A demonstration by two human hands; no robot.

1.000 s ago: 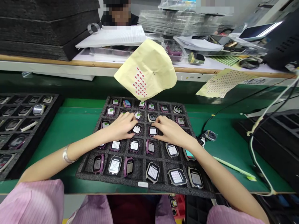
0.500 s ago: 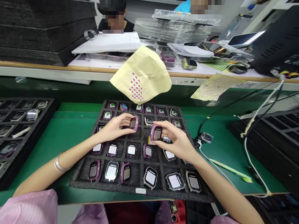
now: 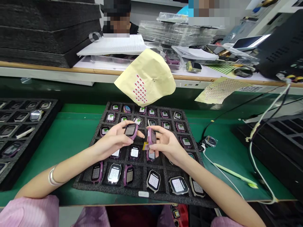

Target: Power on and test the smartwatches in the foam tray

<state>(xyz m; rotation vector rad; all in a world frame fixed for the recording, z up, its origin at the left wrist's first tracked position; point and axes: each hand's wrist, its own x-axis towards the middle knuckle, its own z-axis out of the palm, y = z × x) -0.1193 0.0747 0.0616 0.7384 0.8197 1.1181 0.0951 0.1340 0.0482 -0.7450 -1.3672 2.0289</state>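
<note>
My left hand [image 3: 115, 138] grips a purple-framed watch [image 3: 131, 130] between thumb and fingers, its dark screen facing up. Close to its right, my right hand [image 3: 165, 142] holds a second purple watch [image 3: 151, 136] turned on edge, with a small yellow tab [image 3: 145, 146] sticking out at its lower left. The two watches are apart. Both hands are over a black foam tray [image 3: 109, 189] divided into compartments. Watches with purple or pale frames sit in many of them, several with lit screens, such as a pale one [image 3: 114, 173] in the front row.
Another foam tray of watches [image 3: 48, 118] lies at the left. A yellow sheet [image 3: 151, 77] hangs from the shelf above the tray. A green stick [image 3: 234, 174] and cables [image 3: 251, 154] lie at the right. Two people are partly visible behind the shelf.
My left hand's watch has turned its screen upward and come slightly nearer. My right hand has moved left and turned its watch on edge. The gap between the hands has narrowed.
</note>
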